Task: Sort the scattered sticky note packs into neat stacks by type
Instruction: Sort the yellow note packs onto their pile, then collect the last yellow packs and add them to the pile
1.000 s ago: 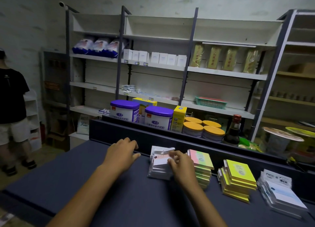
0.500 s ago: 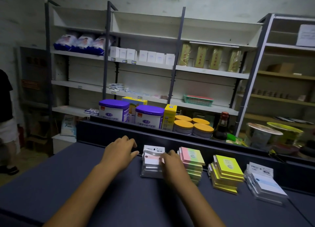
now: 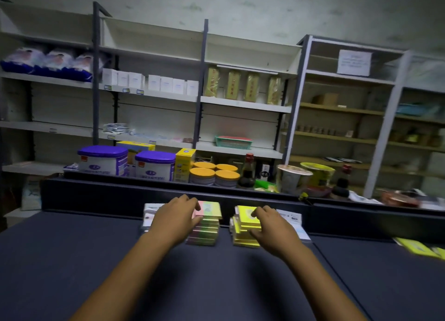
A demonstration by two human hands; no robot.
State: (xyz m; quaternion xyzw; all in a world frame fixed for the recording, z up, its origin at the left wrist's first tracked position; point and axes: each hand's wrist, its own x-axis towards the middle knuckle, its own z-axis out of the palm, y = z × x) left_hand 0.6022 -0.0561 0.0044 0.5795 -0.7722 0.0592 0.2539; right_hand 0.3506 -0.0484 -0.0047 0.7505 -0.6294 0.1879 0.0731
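The shelving along the far wall is blurred, so its boxes and packets cannot be read, and its left and right ends run out of view. The dark counter lies bare and roomy in front of both forearms; a raised ledge closes its far edge, with tubs and bottles standing behind it.

Four stacks of sticky note packs sit in a row against that ledge. The white stack is mostly hidden behind the left hand, whose fingers curl over the top and near side of the pink and green stack just beside it. A clear gap separates this from the yellow stack, where the right hand rests with curled fingertips on top; whether it truly grips I cannot tell. Behind that hand only a corner of the white-labelled stack shows. More yellow packs lie blurred at the right edge.
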